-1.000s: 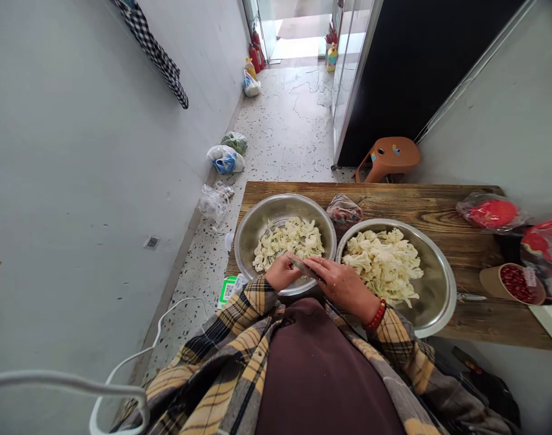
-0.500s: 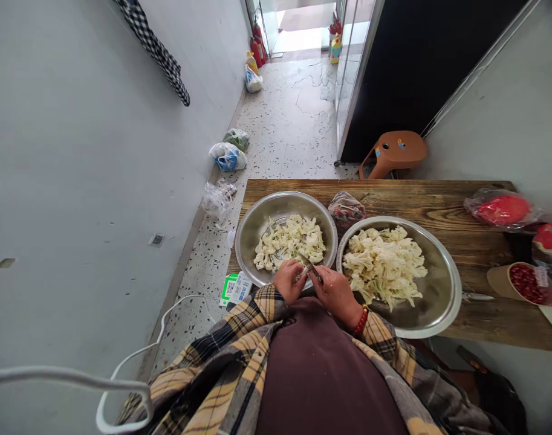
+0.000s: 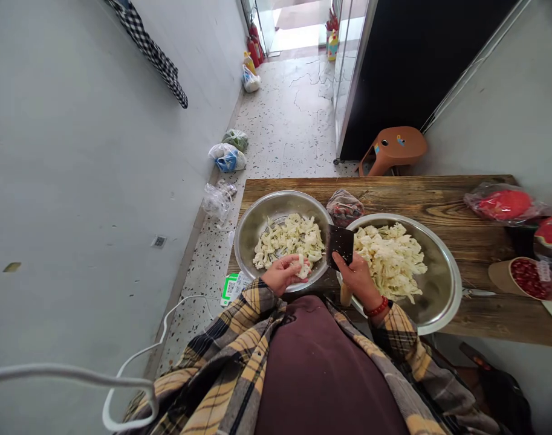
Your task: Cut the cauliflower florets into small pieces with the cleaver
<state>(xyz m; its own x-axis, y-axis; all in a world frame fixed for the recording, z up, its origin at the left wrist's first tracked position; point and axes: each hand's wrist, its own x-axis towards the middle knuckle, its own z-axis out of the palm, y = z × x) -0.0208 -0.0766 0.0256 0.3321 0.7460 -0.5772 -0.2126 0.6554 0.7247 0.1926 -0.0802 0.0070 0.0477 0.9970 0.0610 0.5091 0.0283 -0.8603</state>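
Note:
My left hand (image 3: 285, 273) is closed around a small cauliflower floret (image 3: 304, 267) over the near rim of the left steel bowl (image 3: 243, 244). Small cut cauliflower pieces (image 3: 290, 235) lie in that bowl. In my right hand (image 3: 360, 279) is a cleaver (image 3: 340, 246) with a broad dark blade and a wooden handle (image 3: 346, 295), held between the two bowls. The blade stands apart from the floret. Larger cauliflower pieces (image 3: 391, 257) are heaped in the right steel bowl (image 3: 443, 302), partly behind my right wrist.
Both bowls rest on a wooden table (image 3: 466, 241). Behind them sits a plastic bag of reddish contents (image 3: 344, 206). To the right are scissors (image 3: 477, 292), a paper tub of red pieces (image 3: 527, 279) and a wrapped red item (image 3: 505, 206). An orange stool (image 3: 396, 148) stands beyond the table.
My hands have moved apart. My right hand has carried the cleaver right and its broad blade now faces up. My left hand has turned over, showing the floret in its fingers.

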